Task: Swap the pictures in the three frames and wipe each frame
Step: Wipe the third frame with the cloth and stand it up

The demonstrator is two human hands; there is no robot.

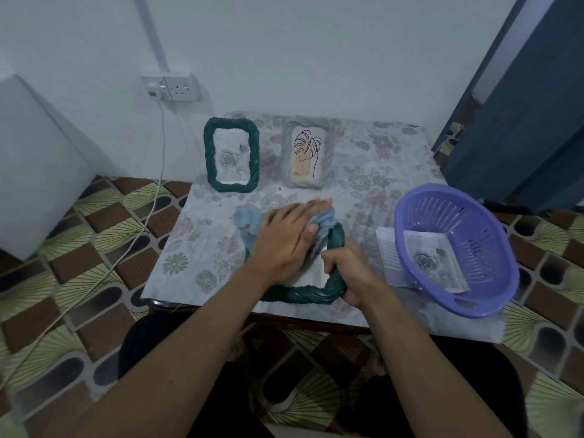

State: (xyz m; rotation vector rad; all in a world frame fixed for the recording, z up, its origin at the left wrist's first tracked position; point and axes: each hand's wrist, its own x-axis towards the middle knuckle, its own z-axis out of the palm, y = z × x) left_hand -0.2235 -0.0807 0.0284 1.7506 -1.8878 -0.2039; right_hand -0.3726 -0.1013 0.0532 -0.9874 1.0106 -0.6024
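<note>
A dark green twisted frame [316, 294] lies flat near the table's front edge. My right hand [350, 270] grips its right side. My left hand [287, 237] presses a light blue cloth [248, 221] onto the frame's upper part, fingers stretched out flat. At the back stands a second green frame [232, 154] holding a rose picture. Beside it stands a grey frame [308, 154] with a leaf line drawing.
A purple plastic basket [458, 248] sits at the table's right edge with a rose print [434, 262] inside and white paper [387, 257] under it. The floral tablecloth [196, 245] covers the small table. A wall socket [177, 88] with a cable is at back left.
</note>
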